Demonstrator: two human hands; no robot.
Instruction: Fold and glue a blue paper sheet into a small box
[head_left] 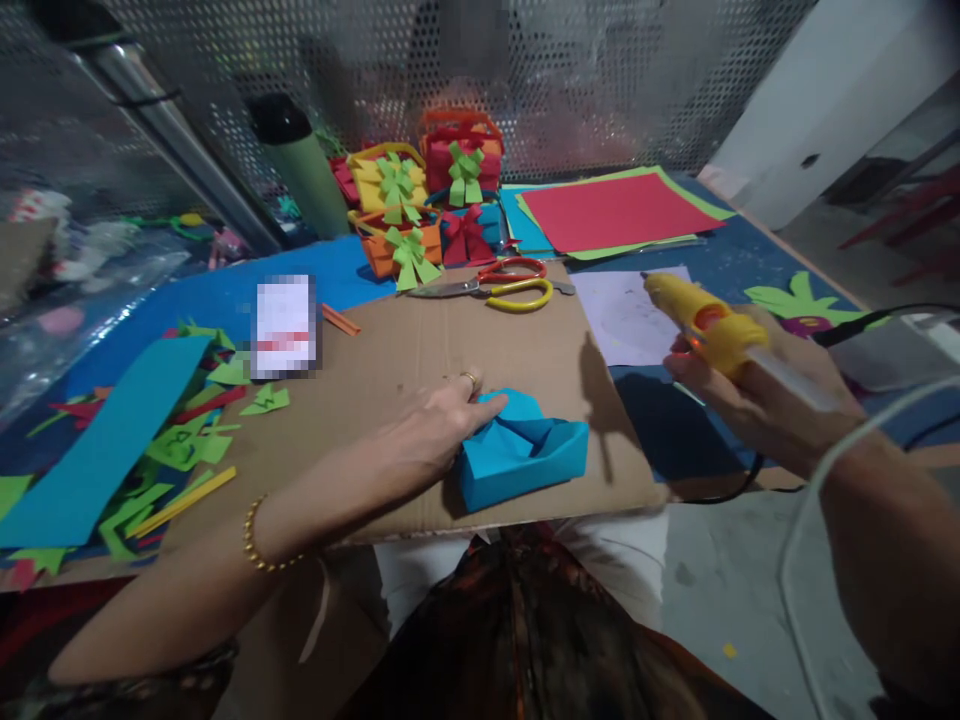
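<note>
A folded blue paper box (525, 455) rests on the brown cardboard sheet (390, 375), its top partly open. My left hand (450, 410) grips its left side, thumb over the paper and the other fingers mostly hidden. Off to the right, my right hand (772, 390) is wrapped round a yellow glue gun (694, 310), raised over the table's right part with its nozzle pointing up and left. Scissors (517, 288) with one red and one yellow handle lie at the cardboard's back edge.
Small paper bags with bows (405, 215) stand behind the scissors. Coloured sheets (630, 212) lie back right. Paper scraps (187, 440) and a long blue strip (112, 440) are left. A green bottle (300, 170) stands at the back; a white cable (795, 530) hangs right.
</note>
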